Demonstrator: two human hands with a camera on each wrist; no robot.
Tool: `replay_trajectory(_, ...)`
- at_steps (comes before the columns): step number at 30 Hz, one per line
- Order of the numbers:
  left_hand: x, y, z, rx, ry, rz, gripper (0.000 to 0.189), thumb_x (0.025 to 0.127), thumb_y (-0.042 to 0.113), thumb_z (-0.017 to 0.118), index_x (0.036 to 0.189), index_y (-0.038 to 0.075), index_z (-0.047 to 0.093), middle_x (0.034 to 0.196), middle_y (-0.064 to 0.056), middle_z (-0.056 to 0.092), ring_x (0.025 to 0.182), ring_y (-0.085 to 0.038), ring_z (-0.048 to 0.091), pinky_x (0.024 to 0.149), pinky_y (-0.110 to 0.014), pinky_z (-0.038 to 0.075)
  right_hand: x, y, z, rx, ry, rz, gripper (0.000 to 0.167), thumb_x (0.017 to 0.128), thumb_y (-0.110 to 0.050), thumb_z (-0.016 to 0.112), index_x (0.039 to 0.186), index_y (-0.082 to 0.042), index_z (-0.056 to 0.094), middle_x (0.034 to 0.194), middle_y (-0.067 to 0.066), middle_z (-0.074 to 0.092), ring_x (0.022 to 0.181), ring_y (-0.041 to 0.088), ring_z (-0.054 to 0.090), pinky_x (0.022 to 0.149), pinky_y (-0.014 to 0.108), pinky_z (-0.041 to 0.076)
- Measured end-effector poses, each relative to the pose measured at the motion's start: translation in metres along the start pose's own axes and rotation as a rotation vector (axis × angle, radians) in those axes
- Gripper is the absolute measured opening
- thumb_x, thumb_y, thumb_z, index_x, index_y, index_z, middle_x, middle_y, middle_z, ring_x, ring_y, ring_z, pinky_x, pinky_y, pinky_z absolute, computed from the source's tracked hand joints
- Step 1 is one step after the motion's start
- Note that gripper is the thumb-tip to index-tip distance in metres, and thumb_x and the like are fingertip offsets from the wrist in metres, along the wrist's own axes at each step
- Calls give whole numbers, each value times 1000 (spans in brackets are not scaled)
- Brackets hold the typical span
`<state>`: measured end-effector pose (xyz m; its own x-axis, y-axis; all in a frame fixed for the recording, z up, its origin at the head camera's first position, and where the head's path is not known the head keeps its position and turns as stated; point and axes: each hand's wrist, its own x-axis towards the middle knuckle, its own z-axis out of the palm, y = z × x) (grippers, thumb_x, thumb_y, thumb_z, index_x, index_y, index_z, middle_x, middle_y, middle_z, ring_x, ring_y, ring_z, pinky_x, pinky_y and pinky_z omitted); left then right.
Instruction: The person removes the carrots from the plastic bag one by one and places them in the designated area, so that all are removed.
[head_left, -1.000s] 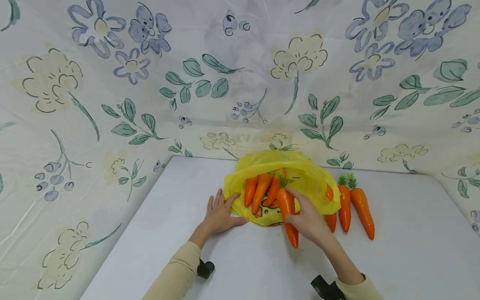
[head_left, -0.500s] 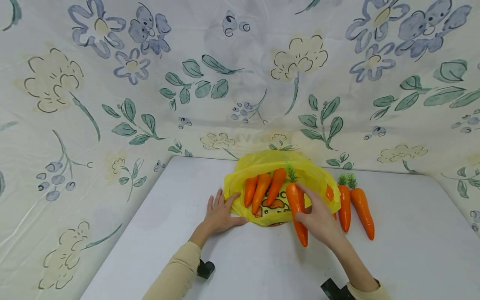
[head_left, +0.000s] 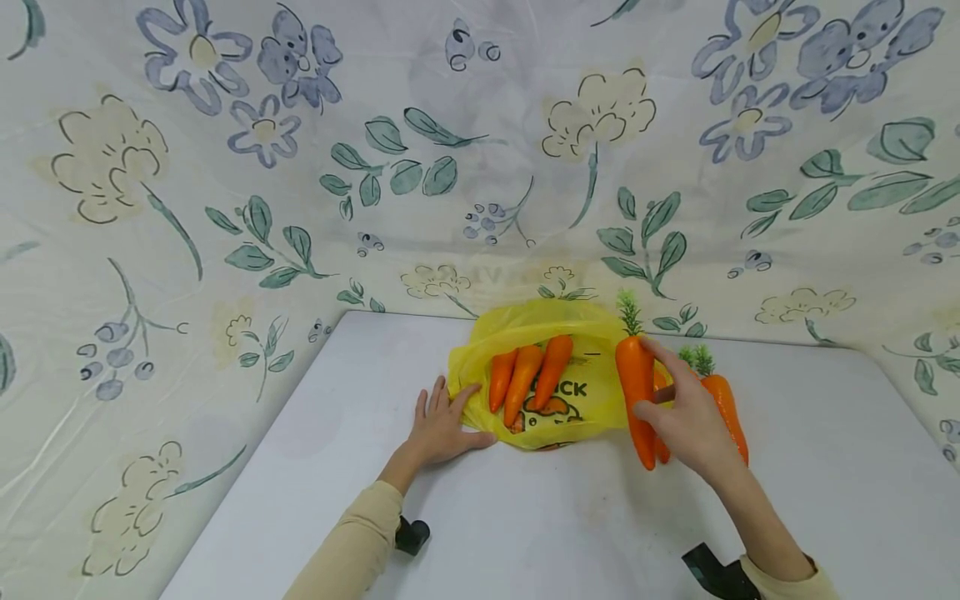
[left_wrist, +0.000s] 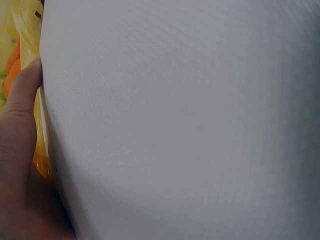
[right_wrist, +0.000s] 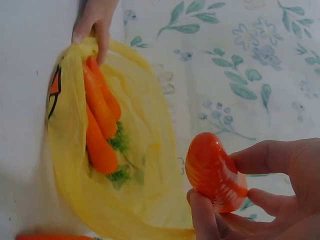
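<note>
My right hand grips an orange carrot with a feathery green top, between thumb and fingers. It hangs upright at the right edge of a yellow plastic bag; the right wrist view shows the carrot end-on. Three carrots lie in the bag's left part, their green tops deeper inside. On the bag's left rim rests my left hand, fingers spread, one inside the mouth and the thumb outside. The left wrist view catches little beyond the left hand and the bag's edge.
More carrots lie on the white table to the right of the bag, partly hidden by the right hand. A flower-patterned cloth hangs behind the table's back edge. Dark wrist camera mounts sit at both sleeves.
My right hand has moved the carrot rightward and slightly up, from over the bag's mouth to its right edge. The left hand and the three bagged carrots have stayed put.
</note>
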<state>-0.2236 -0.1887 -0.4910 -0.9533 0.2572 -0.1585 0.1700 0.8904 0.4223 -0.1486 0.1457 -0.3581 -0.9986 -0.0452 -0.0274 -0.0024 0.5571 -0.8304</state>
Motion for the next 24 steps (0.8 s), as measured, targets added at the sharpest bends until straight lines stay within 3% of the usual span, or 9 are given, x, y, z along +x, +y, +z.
replay_trajectory(5, -2, 3, -4, -6, 3, 6, 90, 82, 62, 68, 154, 21, 32, 161, -30, 12, 151, -41, -3, 119, -59, -5, 0, 3, -11, -29, 29, -56, 80, 89, -3, 58, 159, -18, 22, 150, 22, 33, 103, 37, 56, 68, 37, 58)
replay_trajectory(8, -3, 4, -4, -9, 5, 6, 90, 82, 61, 68, 154, 20, 32, 160, -31, 13, 151, -41, -2, 119, -59, -5, 0, 4, -15, -62, 38, -67, 79, 90, -3, 58, 158, -17, 22, 148, 24, 35, 104, 39, 57, 71, 39, 58)
replay_trajectory(16, -3, 4, -4, -16, 5, 0, 90, 82, 61, 68, 154, 20, 32, 160, -31, 12, 151, -41, -2, 119, -59, -5, -3, 11, -25, -108, 69, -80, 77, 91, -3, 58, 158, -14, 21, 150, 27, 31, 104, 43, 55, 68, 42, 60)
replay_trajectory(24, -3, 3, -4, -25, 12, 18, 91, 83, 63, 66, 154, 18, 32, 160, -32, 12, 151, -41, -3, 119, -59, -6, -3, 29, -38, -135, 95, -25, 77, 92, -7, 56, 159, -14, 18, 144, 28, 38, 108, 44, 52, 69, 39, 56)
